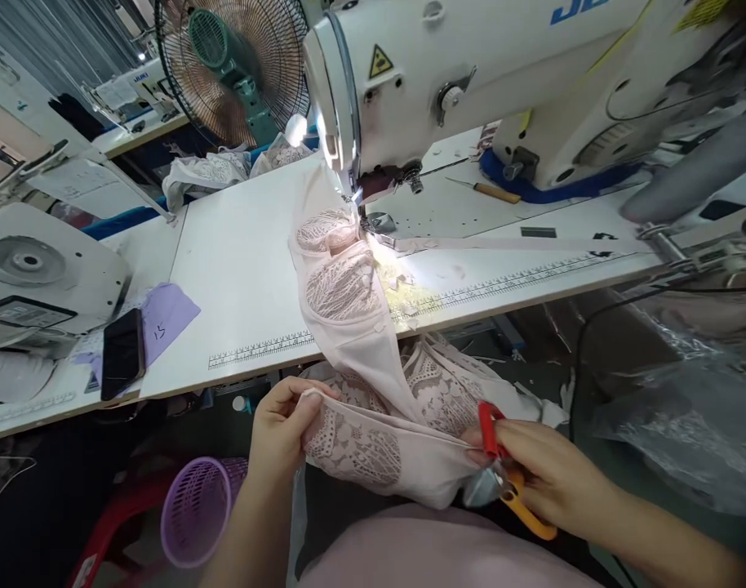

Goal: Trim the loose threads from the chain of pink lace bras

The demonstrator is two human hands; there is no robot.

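Observation:
My left hand (290,420) pinches the top edge of a pale pink lace bra (361,449) between thumb and fingers, over my lap. Held in my right hand (538,465) is a pair of scissors (489,482) with red and orange handles, its blades pointing down and to the left. My right fingertips also touch the bra's far end, and the scissors partly hide that grip. Another pink bra (348,286) lies on the table under the sewing machine's needle and hangs over the edge. More lace pieces (446,384) bunch behind the one between my hands.
A sewing machine (403,82) stands over the white table (244,261). A pink strip (501,243) runs from its needle to a metal guide at right. At left lie a phone (122,353) and purple paper (165,320). A purple basket (195,514) sits below; a fan (232,65) is behind.

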